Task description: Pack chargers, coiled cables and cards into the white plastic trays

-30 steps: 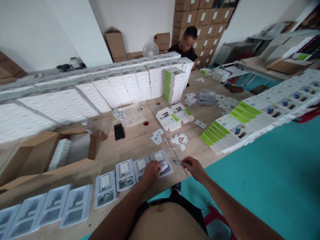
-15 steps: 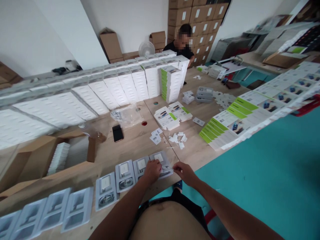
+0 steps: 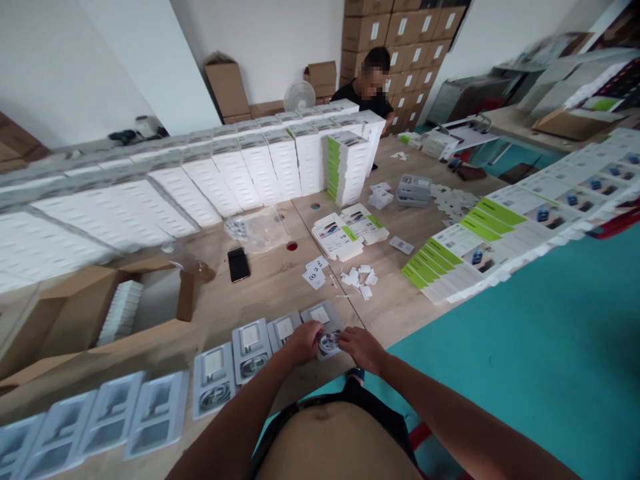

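Note:
A coiled cable (image 3: 329, 343) sits at the front compartment of the rightmost grey plastic tray (image 3: 334, 315), with a white charger block (image 3: 319, 315) behind it. My left hand (image 3: 304, 341) closes on the coil's left side, its fingertips partly hidden. On the other side, the bent fingers of my right hand (image 3: 361, 348) grip the coil's right edge. Left of my hands stand more trays, such as this one (image 3: 214, 380), each with a white block and, where visible, a coiled cable. Farther left are trays (image 3: 156, 415) without blocks or cables.
An open carton (image 3: 185, 293) with white pieces stands at the left near a black phone (image 3: 239, 265). White boxes (image 3: 270, 167) form a wall behind. Cards (image 3: 315, 272), small white pieces (image 3: 360, 280) and flat printed boxes (image 3: 337, 237) lie ahead. A person (image 3: 367, 90) is beyond.
My right hand has moved left, from pulling at a cable end to the coil itself. The cable now lies rounder between both hands. My left hand stays at the tray.

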Available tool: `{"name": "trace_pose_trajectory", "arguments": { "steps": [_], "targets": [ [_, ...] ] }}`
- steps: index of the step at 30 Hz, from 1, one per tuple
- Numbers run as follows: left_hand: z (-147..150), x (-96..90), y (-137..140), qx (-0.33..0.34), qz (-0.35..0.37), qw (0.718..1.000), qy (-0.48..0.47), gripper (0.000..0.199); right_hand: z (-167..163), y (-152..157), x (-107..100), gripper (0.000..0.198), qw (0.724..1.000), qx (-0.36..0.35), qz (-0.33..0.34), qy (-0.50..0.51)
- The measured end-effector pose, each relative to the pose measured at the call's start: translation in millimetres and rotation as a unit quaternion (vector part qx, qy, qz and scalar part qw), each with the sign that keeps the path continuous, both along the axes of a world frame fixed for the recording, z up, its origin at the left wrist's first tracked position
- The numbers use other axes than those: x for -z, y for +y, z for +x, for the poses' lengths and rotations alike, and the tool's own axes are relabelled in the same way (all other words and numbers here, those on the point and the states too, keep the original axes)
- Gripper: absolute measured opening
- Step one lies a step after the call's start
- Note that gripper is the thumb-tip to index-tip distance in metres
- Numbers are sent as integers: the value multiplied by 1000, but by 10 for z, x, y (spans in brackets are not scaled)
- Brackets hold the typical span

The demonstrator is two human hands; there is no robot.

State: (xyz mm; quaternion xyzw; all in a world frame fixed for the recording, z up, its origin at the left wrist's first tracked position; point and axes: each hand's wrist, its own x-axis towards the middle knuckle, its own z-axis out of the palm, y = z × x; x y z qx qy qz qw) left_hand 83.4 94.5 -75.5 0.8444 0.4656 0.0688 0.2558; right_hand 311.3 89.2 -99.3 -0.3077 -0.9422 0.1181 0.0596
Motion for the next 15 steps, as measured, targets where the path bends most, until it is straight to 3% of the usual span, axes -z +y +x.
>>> {"name": "trace_pose_trajectory", "arguments": {
  "steps": [5,7,11,15],
  "targets": [
    [-57,-238,-125,104,25,994,2,34,-38,74,-86,17,999,-29,9,-32],
    [-43,-257,-207,116,53,991,31,37,-31,75,-122,18,999,-26,13,-30],
    [0,-127,-315,92,58,992,68,35,-27,55,-134,23,1000,-21,11,-17],
    [38,66,-313,44,66,995,66,19,-80,21,-89,21,1000,-9,-3,-21]
  ]
}}
